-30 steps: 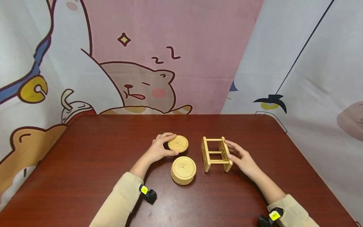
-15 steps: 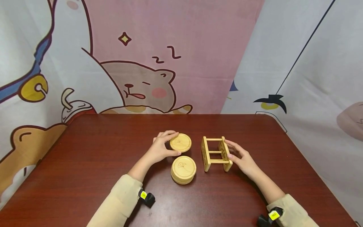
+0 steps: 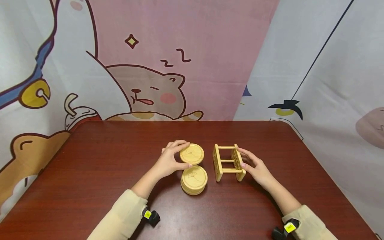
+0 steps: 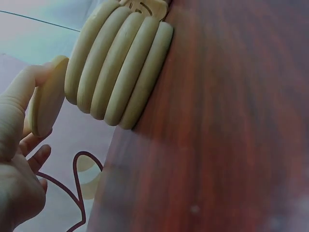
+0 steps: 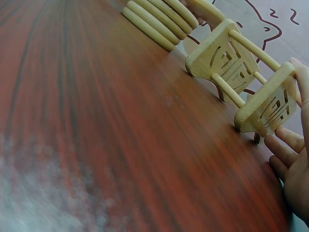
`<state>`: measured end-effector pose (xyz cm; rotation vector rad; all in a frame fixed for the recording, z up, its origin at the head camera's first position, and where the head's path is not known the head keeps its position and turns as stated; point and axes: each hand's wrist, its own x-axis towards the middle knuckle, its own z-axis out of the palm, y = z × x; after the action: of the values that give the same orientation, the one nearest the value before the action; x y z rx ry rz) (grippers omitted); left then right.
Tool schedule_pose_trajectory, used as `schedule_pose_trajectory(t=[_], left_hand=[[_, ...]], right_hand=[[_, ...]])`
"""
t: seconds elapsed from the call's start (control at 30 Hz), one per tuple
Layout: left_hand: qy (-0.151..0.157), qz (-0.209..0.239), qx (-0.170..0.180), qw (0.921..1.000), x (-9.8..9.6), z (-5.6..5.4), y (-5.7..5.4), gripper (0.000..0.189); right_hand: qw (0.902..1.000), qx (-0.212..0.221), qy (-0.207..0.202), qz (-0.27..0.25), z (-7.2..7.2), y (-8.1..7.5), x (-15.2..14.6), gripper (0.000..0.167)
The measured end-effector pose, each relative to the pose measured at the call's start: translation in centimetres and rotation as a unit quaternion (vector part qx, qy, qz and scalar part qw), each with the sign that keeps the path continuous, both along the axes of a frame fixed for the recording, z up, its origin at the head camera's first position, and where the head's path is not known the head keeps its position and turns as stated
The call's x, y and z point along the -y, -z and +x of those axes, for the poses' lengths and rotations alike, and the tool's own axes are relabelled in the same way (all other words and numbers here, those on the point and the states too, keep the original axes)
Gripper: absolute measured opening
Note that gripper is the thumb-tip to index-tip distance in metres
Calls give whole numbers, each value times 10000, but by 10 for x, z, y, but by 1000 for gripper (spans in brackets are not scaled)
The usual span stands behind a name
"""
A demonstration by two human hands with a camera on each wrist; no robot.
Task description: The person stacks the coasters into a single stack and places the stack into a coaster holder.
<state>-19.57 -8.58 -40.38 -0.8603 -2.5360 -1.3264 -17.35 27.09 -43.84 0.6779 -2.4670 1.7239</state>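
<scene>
A round wooden coaster (image 3: 192,154) with an engraved leaf is pinched between the thumb and fingers of my left hand (image 3: 169,161). It is up off the table, just behind and above a stack of coasters (image 3: 193,179). In the left wrist view the held coaster (image 4: 48,99) tilts near the top of the stack (image 4: 118,65), which has several layers. My right hand (image 3: 259,172) touches the outer right side of a wooden coaster rack (image 3: 228,171), fingers nearly straight. The rack (image 5: 244,77) stands upright, with two cut-out side panels joined by rods.
The coasters and rack stand on a dark red wooden table (image 3: 120,150). A cloth (image 3: 216,60) printed with cartoon animals hangs behind its far edge and along the sides. Black cameras (image 3: 154,218) are strapped at both wrists.
My left hand has moved the held coaster slightly to the right, and it now sits closer to the stack. The right hand and rack have stayed in place.
</scene>
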Motion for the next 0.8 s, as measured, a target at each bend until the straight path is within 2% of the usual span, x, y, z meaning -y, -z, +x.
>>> schedule_pose_trajectory(t=[0.33,0.8], left_hand=[[162,15,86,9998,1,13,0,75],[414,39,-34,9991,2,31,2,74]], right_hand=[[10000,-50,23,16,1,0,-1,50],[10000,5,37,-53,0,2,-1,49]])
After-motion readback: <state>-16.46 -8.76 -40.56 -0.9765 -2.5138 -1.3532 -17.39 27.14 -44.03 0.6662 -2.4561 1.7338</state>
